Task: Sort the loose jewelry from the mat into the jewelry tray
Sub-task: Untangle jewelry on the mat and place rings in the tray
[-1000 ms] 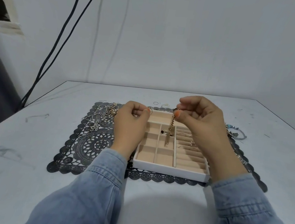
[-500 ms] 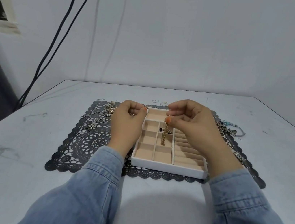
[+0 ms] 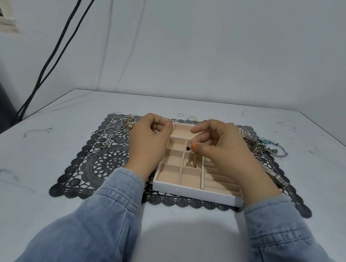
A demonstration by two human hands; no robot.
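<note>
A white jewelry tray [image 3: 194,193] with beige compartments sits on a black lace mat [image 3: 101,163]. My right hand [image 3: 220,153] pinches the top of a gold chain [image 3: 193,161], whose lower end coils in a middle compartment of the tray. A small black piece [image 3: 188,148] lies in the compartment behind it. My left hand [image 3: 148,143] hovers at the tray's left edge with curled fingers, pinching a thin ring [image 3: 173,126] between thumb and forefinger.
Silver chains and hoops [image 3: 111,137] lie on the mat's left side. Bracelets, a watch band and a blue-beaded bangle [image 3: 269,151] lie at the right. Small rings [image 3: 188,116] rest on the grey table behind the mat. Two black cables [image 3: 71,27] hang on the wall.
My right hand has lowered the gold chain from above the tray down into a middle compartment, where its end now piles up. My left hand has stayed beside the tray.
</note>
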